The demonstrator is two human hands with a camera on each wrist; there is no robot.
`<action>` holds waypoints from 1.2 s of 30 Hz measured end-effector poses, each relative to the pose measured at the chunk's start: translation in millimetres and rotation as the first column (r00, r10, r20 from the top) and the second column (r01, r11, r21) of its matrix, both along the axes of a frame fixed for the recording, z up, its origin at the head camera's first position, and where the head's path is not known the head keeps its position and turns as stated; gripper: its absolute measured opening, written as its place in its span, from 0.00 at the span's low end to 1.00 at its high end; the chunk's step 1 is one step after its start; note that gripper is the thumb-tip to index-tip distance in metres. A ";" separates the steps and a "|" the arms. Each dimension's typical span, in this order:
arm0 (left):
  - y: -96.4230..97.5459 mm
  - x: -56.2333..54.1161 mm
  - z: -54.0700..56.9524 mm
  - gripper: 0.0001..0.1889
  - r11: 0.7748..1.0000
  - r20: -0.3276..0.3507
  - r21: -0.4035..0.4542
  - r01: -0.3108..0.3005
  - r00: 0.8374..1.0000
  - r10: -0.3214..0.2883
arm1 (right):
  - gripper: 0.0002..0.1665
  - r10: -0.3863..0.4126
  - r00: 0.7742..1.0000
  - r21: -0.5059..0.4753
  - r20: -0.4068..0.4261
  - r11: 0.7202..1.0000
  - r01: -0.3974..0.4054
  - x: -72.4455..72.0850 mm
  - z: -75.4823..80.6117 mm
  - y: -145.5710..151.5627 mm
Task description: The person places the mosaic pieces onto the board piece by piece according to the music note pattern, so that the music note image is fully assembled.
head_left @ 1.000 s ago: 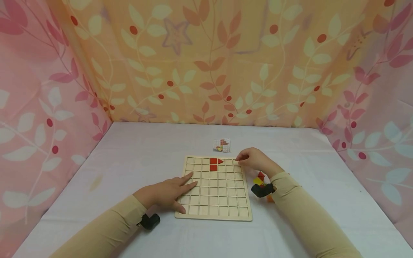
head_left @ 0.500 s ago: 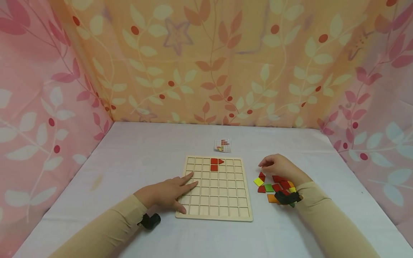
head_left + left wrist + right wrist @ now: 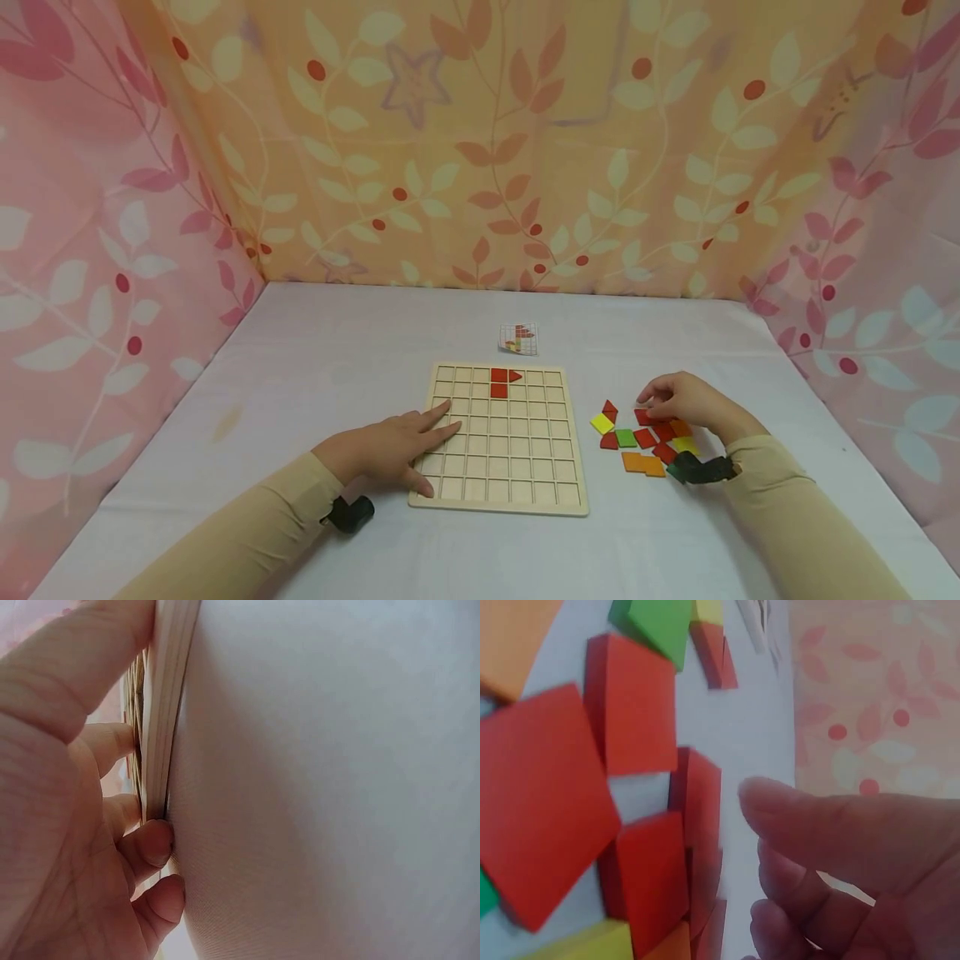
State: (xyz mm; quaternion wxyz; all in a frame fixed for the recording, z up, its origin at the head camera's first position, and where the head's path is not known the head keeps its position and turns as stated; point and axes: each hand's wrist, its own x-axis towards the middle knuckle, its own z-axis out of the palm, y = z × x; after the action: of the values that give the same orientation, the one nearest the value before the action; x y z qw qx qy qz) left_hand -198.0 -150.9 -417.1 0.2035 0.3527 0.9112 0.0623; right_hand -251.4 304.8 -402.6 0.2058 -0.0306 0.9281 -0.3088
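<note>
Now right hand (image 3: 693, 406) farther right, near tiles (image 3: 644, 437)

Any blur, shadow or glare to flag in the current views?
Head view: even light on the board, but the card lacks fine detail; left wrist: soft shadow on the white cloth, bright patch at the bottom edge; right wrist: slightly soft, red tiles hazy.

White tbl cloth (image 3: 337, 333) w/ faint yellowish mark (image 3: 226, 423) at L, orange floral backdrop (image 3: 487, 142) behind, pink floral panels (image 3: 75, 208) either side.
</note>
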 end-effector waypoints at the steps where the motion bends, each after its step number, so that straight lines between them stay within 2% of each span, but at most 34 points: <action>1: 0.2 0.1 0.3 0.51 1.000 0.000 0.000 0.000 1.000 0.000 | 0.12 0.002 1.000 0.004 0.005 1.000 -0.002 0.1 -0.6 1.4; 12: 0.6 0.4 0.3 0.51 1.000 0.003 -0.001 0.000 1.000 0.000 | 0.13 0.040 0.999 0.040 0.007 0.998 -0.041 0.3 -8.3 5.9; 21: -0.3 -1.1 -2.7 0.52 1.000 -0.002 -0.005 -0.004 1.000 0.004 | 0.12 0.029 0.999 0.051 0.020 0.998 -0.030 -2.4 -9.3 1.9; 29: -0.6 -2.2 -4.4 0.52 1.000 -0.011 -0.003 0.005 1.000 -0.005 | 0.10 0.033 0.999 0.002 0.033 0.999 -0.033 -3.6 -2.9 -0.7; 36: -0.7 -2.1 -4.7 0.52 1.000 -0.006 0.001 0.006 1.000 -0.006 | 0.06 0.041 0.999 -0.066 0.022 0.997 -0.039 -10.8 3.1 -13.4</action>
State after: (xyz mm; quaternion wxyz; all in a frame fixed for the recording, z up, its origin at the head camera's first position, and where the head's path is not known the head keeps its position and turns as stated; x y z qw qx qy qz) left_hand -200.1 -151.6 -421.8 0.2007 0.3555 0.9108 0.0612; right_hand -262.2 291.5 -399.6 0.2217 -0.0524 0.9143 -0.3350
